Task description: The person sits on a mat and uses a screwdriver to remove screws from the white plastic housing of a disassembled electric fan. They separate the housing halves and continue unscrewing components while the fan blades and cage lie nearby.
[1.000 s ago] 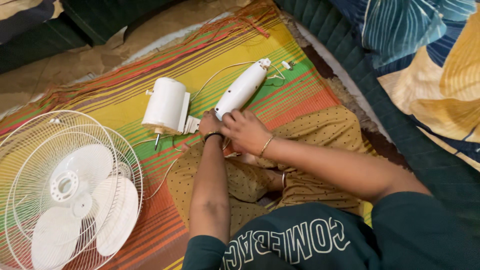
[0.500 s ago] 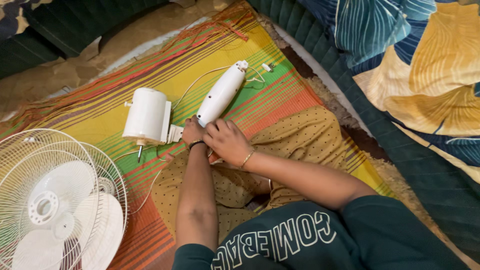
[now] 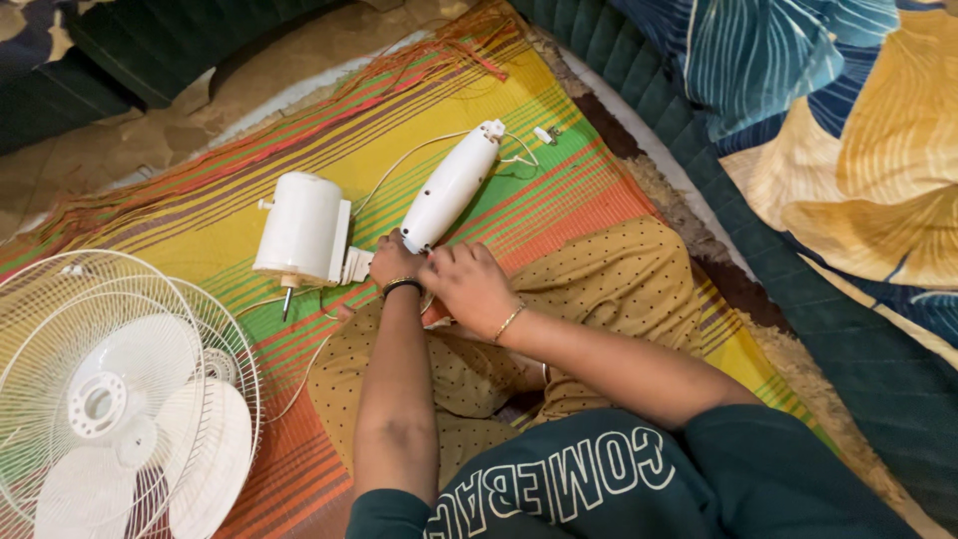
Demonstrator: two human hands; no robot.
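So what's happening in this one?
A person sits on a striped mat with a dismantled white fan. Both hands, left hand and right hand, are at the near end of the white stand neck. The motor housing lies beside them; the grille and blades lie farther left.

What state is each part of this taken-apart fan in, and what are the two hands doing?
Motor housing: detached, lying on the striped mat, shaft bare.
Neck piece: lying on the mat, lower end at the hands.
Wire guard: off the fan, flat on the mat.
Blades: off the motor, resting in the guard.
Left hand: on the neck piece's lower end.
Right hand: beside it, fingers bent at the same end.
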